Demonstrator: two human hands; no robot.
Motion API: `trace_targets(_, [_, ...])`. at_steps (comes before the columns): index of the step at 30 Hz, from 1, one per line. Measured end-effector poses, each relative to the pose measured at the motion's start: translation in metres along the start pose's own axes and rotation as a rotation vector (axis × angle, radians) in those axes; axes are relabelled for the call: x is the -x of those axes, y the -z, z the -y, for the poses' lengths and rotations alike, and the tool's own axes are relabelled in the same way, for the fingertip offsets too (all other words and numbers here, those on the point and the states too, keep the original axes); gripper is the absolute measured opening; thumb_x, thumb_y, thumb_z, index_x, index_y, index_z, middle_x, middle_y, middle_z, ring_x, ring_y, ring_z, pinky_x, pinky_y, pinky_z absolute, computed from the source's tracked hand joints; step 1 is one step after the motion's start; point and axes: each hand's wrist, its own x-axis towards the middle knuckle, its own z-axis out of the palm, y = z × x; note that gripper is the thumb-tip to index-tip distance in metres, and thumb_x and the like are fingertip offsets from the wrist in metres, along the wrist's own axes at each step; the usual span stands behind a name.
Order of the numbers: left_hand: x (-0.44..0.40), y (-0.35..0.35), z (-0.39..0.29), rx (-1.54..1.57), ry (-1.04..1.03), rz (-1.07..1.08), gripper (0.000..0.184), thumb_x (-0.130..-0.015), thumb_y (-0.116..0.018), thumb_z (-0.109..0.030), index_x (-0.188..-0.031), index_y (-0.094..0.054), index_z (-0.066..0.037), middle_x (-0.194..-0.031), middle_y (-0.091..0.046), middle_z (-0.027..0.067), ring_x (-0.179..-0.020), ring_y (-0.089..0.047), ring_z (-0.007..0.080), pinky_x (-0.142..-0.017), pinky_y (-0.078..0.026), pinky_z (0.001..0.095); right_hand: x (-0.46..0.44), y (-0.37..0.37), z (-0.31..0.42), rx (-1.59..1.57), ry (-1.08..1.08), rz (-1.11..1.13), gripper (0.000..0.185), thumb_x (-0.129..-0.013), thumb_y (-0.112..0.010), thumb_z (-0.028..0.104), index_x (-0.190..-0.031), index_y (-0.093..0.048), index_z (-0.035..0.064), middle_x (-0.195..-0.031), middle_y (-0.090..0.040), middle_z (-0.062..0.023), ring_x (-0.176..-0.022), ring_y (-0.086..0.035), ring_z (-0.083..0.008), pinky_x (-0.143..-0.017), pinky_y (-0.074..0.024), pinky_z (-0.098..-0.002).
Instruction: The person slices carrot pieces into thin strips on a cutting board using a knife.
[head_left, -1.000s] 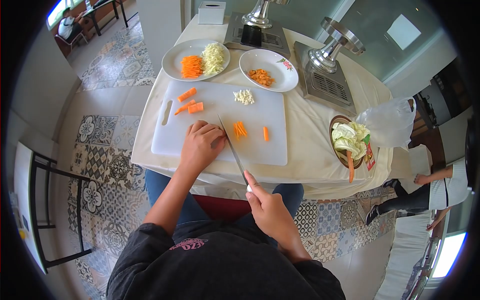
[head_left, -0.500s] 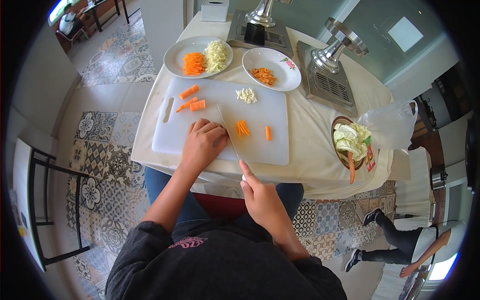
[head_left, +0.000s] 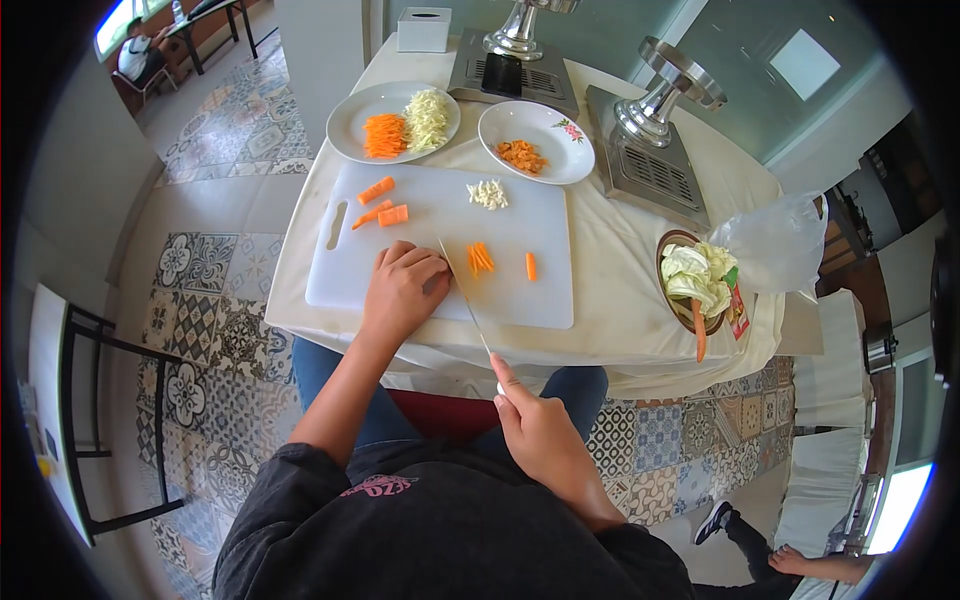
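Observation:
My right hand (head_left: 535,420) grips the handle of a kitchen knife (head_left: 466,300), its index finger stretched along the back of the blade. The blade slants over the white cutting board (head_left: 520,305), close beside my left fingertips. My left hand (head_left: 405,285) presses down on the board with curled fingers; whatever is under them is hidden. Just right of the blade lie several thin carrot sticks (head_left: 481,258), and farther right a single carrot piece (head_left: 531,266). Larger carrot chunks (head_left: 392,215) rest at the board's upper left. Chopped white bits (head_left: 488,194) form a small pile near the top.
Behind the board stand a plate (head_left: 345,125) of shredded carrot and cabbage and a flowered plate (head_left: 575,160) with orange bits. Metal stoves (head_left: 655,170) are at the back. A bowl (head_left: 668,290) with cabbage and a carrot sits right, beside a plastic bag (head_left: 775,245). Another person's leg (head_left: 745,545) shows lower right.
My right hand has drawn slightly back toward me, pulling the knife with it. My left hand stays in place. The person at the lower right has moved mostly out of view.

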Motion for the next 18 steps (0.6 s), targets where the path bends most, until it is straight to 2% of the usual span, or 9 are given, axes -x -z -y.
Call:
trace_targets(6, [0.000,0.000,-0.001,0.013,0.009,-0.003,0.013,-0.074,-0.076,-0.008,-0.087,-0.072,-0.007,-0.097,-0.072,0.0005,-0.095,-0.062,0.0240,-0.092,-0.047,0.0392,0.016,0.015,0.006,-0.055,-0.070,0.030,0.050,-0.099,-0.055,0.017,-0.147,-0.046,0.0100,-0.071,-0.063,-0.0263,-0.069,-0.064,-0.0458,-0.066,-0.0490,-0.0523])
trace_targets(9, [0.001,0.000,0.000,0.008,0.003,0.001,0.014,-0.074,-0.076,-0.010,-0.088,-0.073,-0.008,-0.097,-0.072,0.0005,-0.095,-0.062,0.0237,-0.092,-0.047,0.0383,0.010,0.020,0.003,-0.033,-0.112,0.039,0.049,-0.098,-0.056,0.019,-0.146,-0.049,0.0165,-0.076,-0.066,-0.0235,-0.072,-0.065,-0.0435,-0.067,-0.0499,-0.0508])
trace_targets(12, [0.001,0.000,0.001,0.009,-0.035,0.012,0.015,-0.075,-0.076,-0.010,-0.089,-0.073,-0.008,-0.097,-0.072,0.0009,-0.097,-0.062,0.0237,-0.092,-0.047,0.0382,-0.001,0.011,-0.012,0.094,-0.017,-0.037,0.049,-0.097,-0.057,0.020,-0.146,-0.050,0.0234,-0.081,-0.068,-0.0200,-0.074,-0.066,-0.0407,-0.066,-0.0506,-0.0493])
trace_targets(15, [0.002,0.001,0.001,-0.007,-0.088,0.021,0.015,-0.074,-0.075,-0.008,-0.089,-0.073,-0.008,-0.098,-0.072,0.0013,-0.098,-0.063,0.0245,-0.092,-0.048,0.0397,-0.011,0.009,-0.012,0.137,-0.012,-0.059,0.051,-0.096,-0.058,0.021,-0.145,-0.051,0.0258,-0.084,-0.069,-0.0182,-0.076,-0.067,-0.0387,-0.067,-0.0513,-0.0482])
trace_targets(18, [0.002,0.001,0.001,-0.008,-0.110,0.054,0.017,-0.074,-0.075,-0.007,-0.092,-0.073,-0.009,-0.101,-0.072,0.0023,-0.102,-0.063,0.0254,-0.094,-0.047,0.0405,-0.018,0.011,-0.009,0.142,-0.042,-0.080,0.051,-0.094,-0.062,0.016,-0.144,-0.053,0.0202,-0.081,-0.066,-0.0231,-0.072,-0.065,-0.0392,-0.065,-0.0495,-0.0406])
